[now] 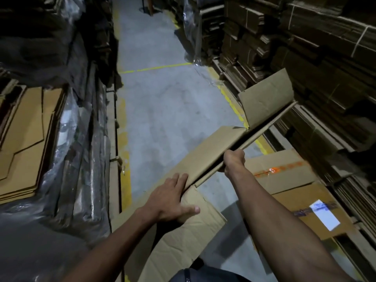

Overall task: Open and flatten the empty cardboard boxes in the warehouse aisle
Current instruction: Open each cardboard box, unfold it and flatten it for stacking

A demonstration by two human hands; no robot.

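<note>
1. Head view shows a long, plain brown cardboard box (pixel 209 153) held up over the grey concrete aisle floor (pixel 162 98), already collapsed nearly flat, with one end flap (pixel 266 98) standing open at its far end.
2. Left hand (pixel 173 198) lies with straight, spread fingers on the near part of the box, pressing the panel down; its thumb points out to the right.
3. Right hand (pixel 234 161) is curled round the box's right edge, gripping the doubled layers where a narrow gap shows between them.
4. By my reading, the step in hand is flattening: the box is opened and its walls are being squeezed together.
5. Next move calls for pressing the two layers fully shut and folding the far flap in line, then laying the box down, perhaps on the flattened brown boxes with orange tape (pixel 284 174) just to the right.
6. Bundled stacks of flat cardboard (pixel 305 58) line the right shelf.
</note>
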